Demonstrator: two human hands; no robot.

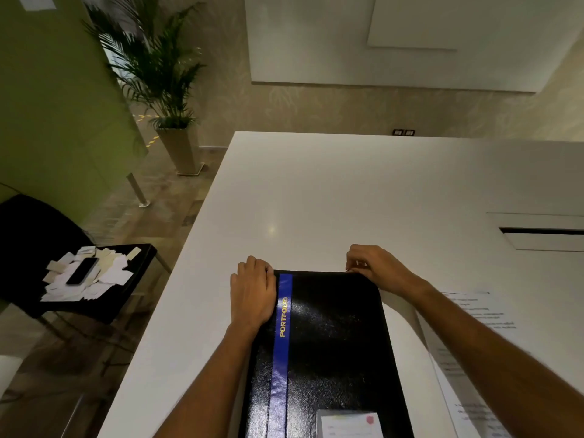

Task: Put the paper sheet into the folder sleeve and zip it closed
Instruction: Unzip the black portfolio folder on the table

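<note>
One white table [316, 191] fills most of the view, its right and near edges cut off. Black folder [328, 343] lies flat on it, closed, blue stripe reading PORTFOLIO; lower end out of frame. Paper sheet [467, 352] rests on the table just right of the folder, partly under the right forearm, print too blurred to read. Left hand [252, 292] flat, palm down, pressing the folder's far left corner, fingers together and curled over the edge. Right hand [376, 267] at the far right corner, fingertips pinched together on something small at the edge; zipper pull likely, cannot tell.
</note>
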